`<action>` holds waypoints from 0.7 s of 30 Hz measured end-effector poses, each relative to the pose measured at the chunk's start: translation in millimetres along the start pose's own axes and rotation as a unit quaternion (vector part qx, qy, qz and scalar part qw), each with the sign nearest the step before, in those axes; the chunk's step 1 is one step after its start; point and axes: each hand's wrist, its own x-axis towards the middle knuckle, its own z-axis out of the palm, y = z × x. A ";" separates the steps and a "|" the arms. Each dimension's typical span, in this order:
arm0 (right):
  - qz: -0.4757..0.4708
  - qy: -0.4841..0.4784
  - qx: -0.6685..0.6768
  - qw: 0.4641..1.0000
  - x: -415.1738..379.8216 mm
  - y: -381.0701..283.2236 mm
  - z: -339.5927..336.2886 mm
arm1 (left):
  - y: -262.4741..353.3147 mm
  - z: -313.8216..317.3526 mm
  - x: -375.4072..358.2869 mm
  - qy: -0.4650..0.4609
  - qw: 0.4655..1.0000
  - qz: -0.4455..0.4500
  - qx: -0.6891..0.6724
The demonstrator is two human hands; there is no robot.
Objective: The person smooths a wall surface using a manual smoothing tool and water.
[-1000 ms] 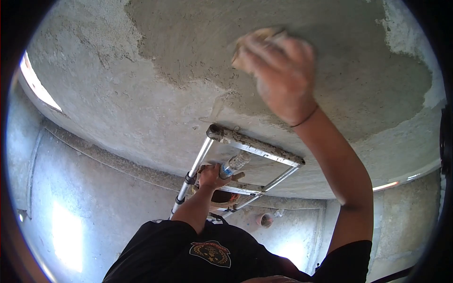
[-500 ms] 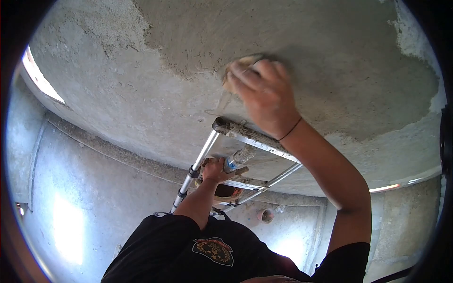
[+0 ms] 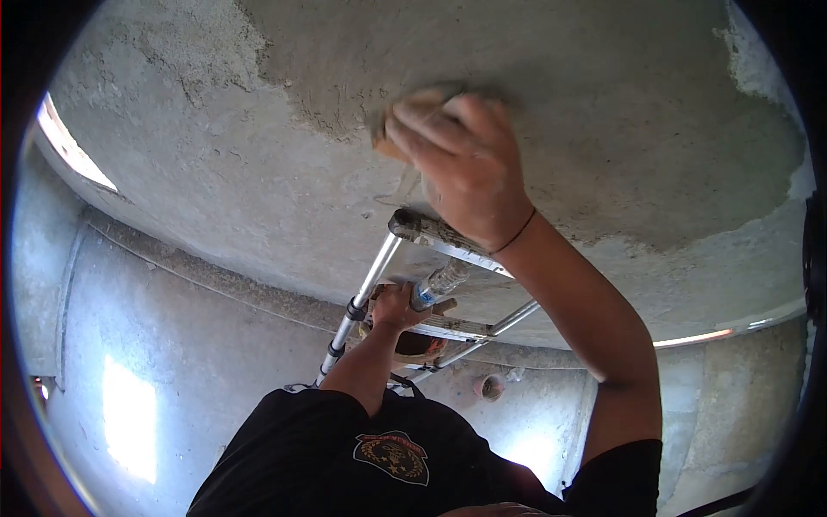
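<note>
My right hand (image 3: pixel 469 164) is closed around a tan, sponge-like block (image 3: pixel 389 145) and presses it against the grey plastered wall (image 3: pixel 603 129). Its fingers cover most of the block, and both are slightly blurred. Lower down, my left hand (image 3: pixel 394 308) grips a step of the aluminium ladder (image 3: pixel 372 276); some of its fingers are hidden. Beside that hand, touching or nearly touching it, is a clear plastic bottle (image 3: pixel 441 284) with a blue label.
The ladder leans close to the wall, its top bar below my right wrist. A dark-mouthed bucket (image 3: pixel 418 343) hangs or stands behind the lower step. On the floor (image 3: pixel 207 345) is a small pail (image 3: pixel 489 388). An opening (image 3: pixel 73 142) lets in light at left.
My right hand has slid the block left along the wall, and the forearm has followed. My left hand keeps its place on the ladder.
</note>
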 end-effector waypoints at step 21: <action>0.008 -0.275 -0.039 0.961 10.0 -45.9 50.9 | 6.3 -6.8 -3.4 0.011 0.999 0.009 0.050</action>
